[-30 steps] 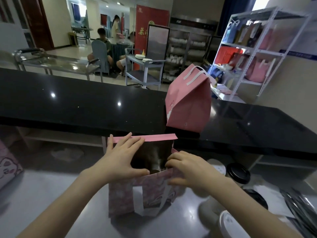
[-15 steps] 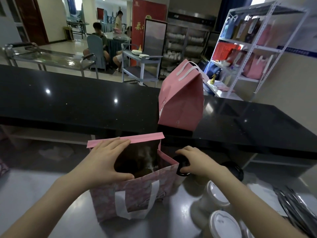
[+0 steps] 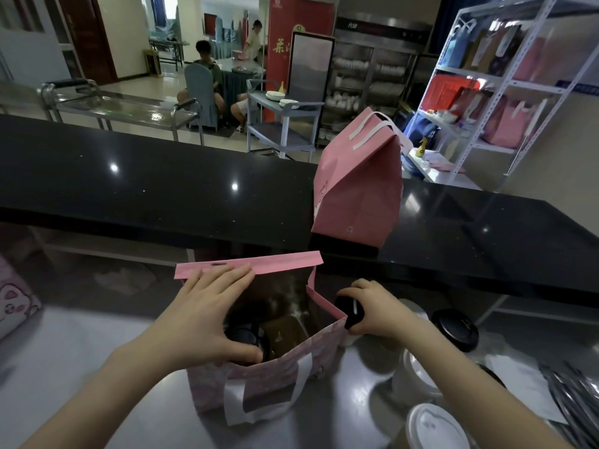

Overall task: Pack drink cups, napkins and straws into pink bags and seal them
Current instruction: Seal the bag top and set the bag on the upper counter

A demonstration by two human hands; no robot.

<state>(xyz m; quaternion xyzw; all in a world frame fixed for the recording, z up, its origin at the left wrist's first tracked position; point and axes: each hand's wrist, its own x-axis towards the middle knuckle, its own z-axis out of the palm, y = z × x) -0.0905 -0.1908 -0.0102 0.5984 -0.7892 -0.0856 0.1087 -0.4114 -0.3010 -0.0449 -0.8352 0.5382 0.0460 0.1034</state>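
An open pink bag (image 3: 259, 377) stands in the middle of the grey worktop (image 3: 81, 367), near its front edge. The left hand (image 3: 207, 315) lies flat over the bag's mouth, fingers spread, thumb on the front rim. A dark lid shows inside the bag. Just right of the bag, the right hand (image 3: 372, 309) curls around a black-lidded cup (image 3: 348, 311). A shut pink bag (image 3: 356, 186) stands on the black counter (image 3: 129, 186) behind. More cups (image 3: 434, 422) wait at the right.
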